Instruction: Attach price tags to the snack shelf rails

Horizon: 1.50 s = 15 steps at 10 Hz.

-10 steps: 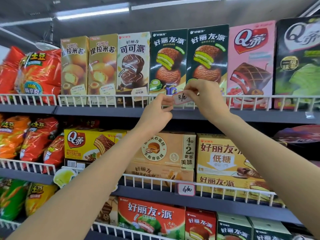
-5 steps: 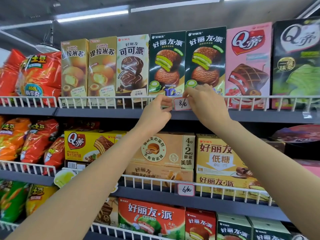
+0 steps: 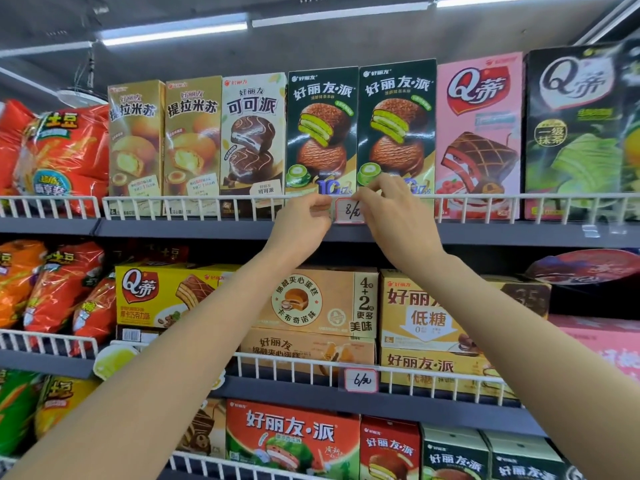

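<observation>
Left hand point(image 3: 304, 221): up at the top shelf rail point(image 3: 194, 202), fingers curled, pinching the left edge of the price tag point(image 3: 349, 211).
Right hand point(image 3: 391, 209): fingertips pinched the tag's upper right corner.
Price tag: sat against the white wire rail, between both hands, below the green matcha pie boxes point(image 3: 360, 129).
Lower rail point(image 3: 433, 375): a second tag point(image 3: 361, 380) hung there, well apart.
</observation>
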Each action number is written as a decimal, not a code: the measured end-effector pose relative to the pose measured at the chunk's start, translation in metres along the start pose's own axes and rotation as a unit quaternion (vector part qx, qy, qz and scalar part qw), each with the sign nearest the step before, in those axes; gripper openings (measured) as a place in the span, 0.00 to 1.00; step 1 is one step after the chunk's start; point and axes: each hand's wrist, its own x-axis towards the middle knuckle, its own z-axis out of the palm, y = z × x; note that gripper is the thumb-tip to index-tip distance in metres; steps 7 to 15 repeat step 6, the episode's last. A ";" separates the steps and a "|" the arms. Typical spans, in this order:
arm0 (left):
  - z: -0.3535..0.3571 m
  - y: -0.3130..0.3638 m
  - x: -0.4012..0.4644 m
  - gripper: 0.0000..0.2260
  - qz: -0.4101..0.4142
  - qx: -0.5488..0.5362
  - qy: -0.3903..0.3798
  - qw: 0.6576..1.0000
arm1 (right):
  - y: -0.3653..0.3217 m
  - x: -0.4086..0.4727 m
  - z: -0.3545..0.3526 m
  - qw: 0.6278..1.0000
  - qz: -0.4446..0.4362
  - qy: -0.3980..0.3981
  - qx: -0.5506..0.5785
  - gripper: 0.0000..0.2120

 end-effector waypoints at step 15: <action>0.000 -0.014 -0.011 0.11 0.129 0.174 0.081 0.973 | -0.012 -0.013 -0.002 0.965 0.133 -0.020 0.225 0.15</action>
